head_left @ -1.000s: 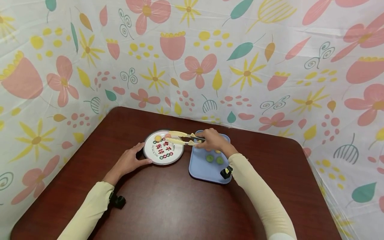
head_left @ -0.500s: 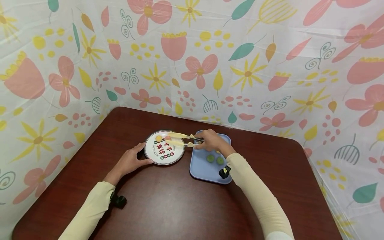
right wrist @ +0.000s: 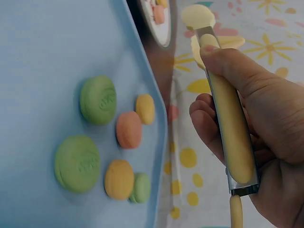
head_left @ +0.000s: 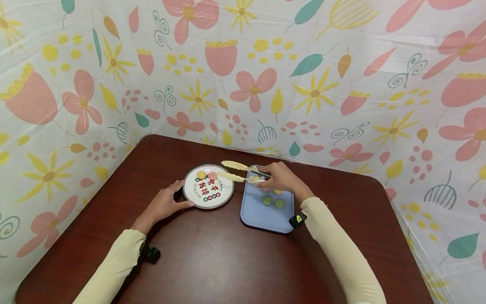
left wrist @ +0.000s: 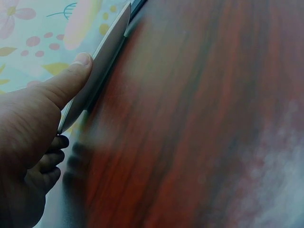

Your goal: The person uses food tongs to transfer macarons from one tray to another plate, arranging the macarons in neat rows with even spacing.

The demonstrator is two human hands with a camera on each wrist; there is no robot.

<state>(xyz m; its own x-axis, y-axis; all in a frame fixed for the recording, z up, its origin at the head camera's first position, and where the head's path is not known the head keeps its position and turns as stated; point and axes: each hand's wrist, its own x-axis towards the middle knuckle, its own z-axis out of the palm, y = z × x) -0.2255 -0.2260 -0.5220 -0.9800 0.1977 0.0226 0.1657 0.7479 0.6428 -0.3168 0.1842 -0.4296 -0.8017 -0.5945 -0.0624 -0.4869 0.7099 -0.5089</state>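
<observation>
- Pink macaron (head_left: 212,176) on white plate (head_left: 226,196), towards far rim, just beside yellow macaron (head_left: 201,175), a small gap between.
- Tongs (head_left: 235,166) held in right hand (head_left: 279,178): thumb on yellow strip of 1 metal handle, fingers curled behind. Spread clearly apart at the 2 pale yellow ends, with nothing between them. Placed by right rim of plate, 1 end overlapping rim in head view; cannot tell whether touching.
- Plate held at left rim by left hand (head_left: 165,205), with thumb on edge and fingers curled below in left wrist view. Firmness of grip: cannot tell.
- Blue tray (head_left: 262,219) right of plate, apart from it, partly under right hand in head view.
- Count on tray, right wrist view: 6, namely 3 green macarons (right wrist: 77,164), 2 yellow macarons (right wrist: 119,179), 1 salmon macaron (right wrist: 129,129). Smallest-looking green close against 1 yellow; cannot tell whether touching.
- Dark reddish-brown table (head_left: 212,261) under plate and tray; floral cloth (head_left: 265,55) behind.
</observation>
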